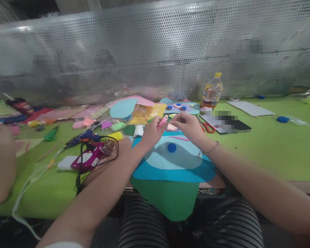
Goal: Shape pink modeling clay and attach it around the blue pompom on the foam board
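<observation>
My left hand [152,131] is closed around a small pink piece of clay [162,122], held up over the blue foam sheet [170,170]. My right hand [187,124] pinches toward the same pink piece from the right, fingertips almost meeting the left hand's. Below both hands lies a light blue oval cut-out [179,158] with a small blue clay ball [172,147] on it. A thin pink clay strip [179,138] lies on the sheet under my right hand. A green sheet [167,199] hangs over the table edge toward my lap.
A glue gun [84,136] and a magenta device [88,159] with black cable lie left of my arms. Coloured clay packets [117,126] and foam pieces sit behind. Red scissors [208,128], a phone [235,125] and a bottle [212,91] are to the right. Another person's blurred hand [0,162] shows at far left.
</observation>
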Demonstrator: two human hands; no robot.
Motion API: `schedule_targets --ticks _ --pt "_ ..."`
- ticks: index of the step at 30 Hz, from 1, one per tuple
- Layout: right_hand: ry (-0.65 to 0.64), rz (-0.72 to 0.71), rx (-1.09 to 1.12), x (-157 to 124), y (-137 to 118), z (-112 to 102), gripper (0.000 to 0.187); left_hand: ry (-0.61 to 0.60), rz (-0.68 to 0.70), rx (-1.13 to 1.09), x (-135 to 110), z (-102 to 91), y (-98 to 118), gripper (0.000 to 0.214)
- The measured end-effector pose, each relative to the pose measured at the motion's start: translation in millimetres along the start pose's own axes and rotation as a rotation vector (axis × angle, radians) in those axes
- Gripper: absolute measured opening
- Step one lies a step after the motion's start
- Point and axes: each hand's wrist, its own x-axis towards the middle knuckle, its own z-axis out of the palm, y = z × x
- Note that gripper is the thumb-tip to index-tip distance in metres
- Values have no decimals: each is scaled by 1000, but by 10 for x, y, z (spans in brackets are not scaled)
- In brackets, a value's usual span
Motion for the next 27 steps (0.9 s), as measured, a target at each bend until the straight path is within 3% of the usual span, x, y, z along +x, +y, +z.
schedule_targets --ticks 7,17,27 --pt "39 -140 -80 69 48 -35 23 -35 68 142 -21 -7 24 21" --pt "-1 14 -12 5 -66 -64 50 -60 69 182 -23 -3 16 28" --pt "-113 82 138 90 -8 -68 39 -80 88 177 -20 -18 5 25"
